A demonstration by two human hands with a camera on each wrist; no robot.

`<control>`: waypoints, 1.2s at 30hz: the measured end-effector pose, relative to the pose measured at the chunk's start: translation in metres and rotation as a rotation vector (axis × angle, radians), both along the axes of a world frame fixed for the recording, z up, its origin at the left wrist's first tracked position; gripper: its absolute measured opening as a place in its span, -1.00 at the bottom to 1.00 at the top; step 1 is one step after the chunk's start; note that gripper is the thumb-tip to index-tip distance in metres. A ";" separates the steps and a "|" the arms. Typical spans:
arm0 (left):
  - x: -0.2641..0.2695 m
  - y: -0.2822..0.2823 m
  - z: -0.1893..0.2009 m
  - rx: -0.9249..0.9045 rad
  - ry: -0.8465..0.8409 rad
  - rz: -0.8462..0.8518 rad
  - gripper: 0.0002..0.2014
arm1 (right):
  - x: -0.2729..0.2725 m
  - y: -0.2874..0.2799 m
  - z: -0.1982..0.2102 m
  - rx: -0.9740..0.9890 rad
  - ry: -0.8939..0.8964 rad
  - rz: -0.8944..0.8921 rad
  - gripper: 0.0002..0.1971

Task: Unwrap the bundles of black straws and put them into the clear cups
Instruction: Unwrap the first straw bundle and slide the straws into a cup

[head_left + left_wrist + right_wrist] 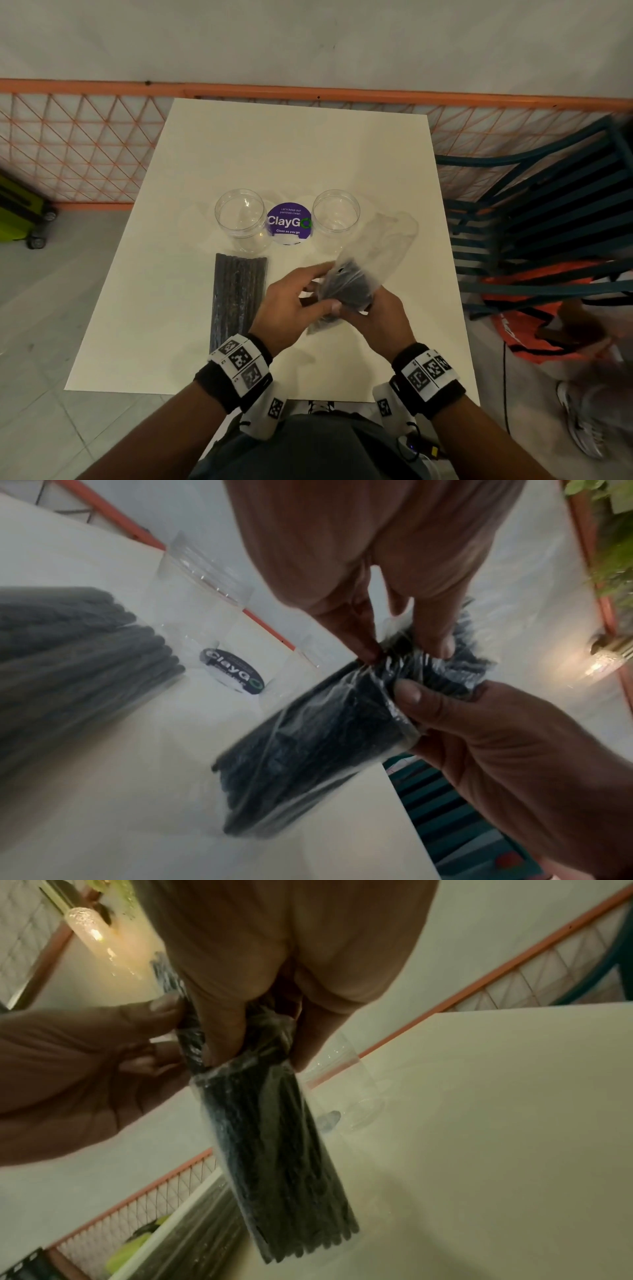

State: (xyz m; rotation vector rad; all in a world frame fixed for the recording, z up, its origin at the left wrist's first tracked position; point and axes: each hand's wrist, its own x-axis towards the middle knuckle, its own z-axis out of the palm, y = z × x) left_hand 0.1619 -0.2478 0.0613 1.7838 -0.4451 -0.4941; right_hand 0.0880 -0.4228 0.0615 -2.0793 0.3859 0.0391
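1. Black straws in a clear wrapper form the held bundle (346,291), raised above the table (239,137) near its front edge, one end tilted down toward the surface.
2. The right hand (378,317) is wrapped round the bundle's upper end, thumb (411,693) pressed on the wrapper.
3. The left hand (291,305) pinches the wrapper at that same end; its fingertips (369,647) are drawn together on the plastic (wrist views blurred).
4. Loose clear plastic (390,240) trails from the bundle toward the right cup.
5. A second bundle (238,301), wrapped, lies flat on the table to the left of the hands.
6. The left cup (241,219) and right cup (335,216) stand upright beyond the hands, with a purple sticker (288,224) between them.
7. Neither cup holds straws.
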 end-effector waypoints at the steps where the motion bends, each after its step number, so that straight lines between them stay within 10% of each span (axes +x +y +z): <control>1: -0.001 0.000 0.001 0.000 -0.013 0.008 -0.40 | 0.000 0.000 0.002 -0.008 -0.002 0.004 -0.50; 17: -0.015 0.005 -0.021 0.320 -0.296 -0.064 -0.24 | 0.000 0.003 -0.024 -0.219 0.233 0.141 -0.48; 24: -0.017 0.001 0.009 0.011 -0.260 0.131 -0.64 | -0.006 0.007 -0.028 -0.150 0.117 0.043 -0.11; 31: -0.021 0.001 0.010 0.062 -0.549 0.095 -0.87 | -0.006 0.006 -0.012 -0.110 0.027 0.024 -0.25; 36: -0.019 0.002 0.004 0.047 -0.319 0.118 -0.99 | -0.005 0.009 -0.007 -0.076 0.028 0.030 -0.22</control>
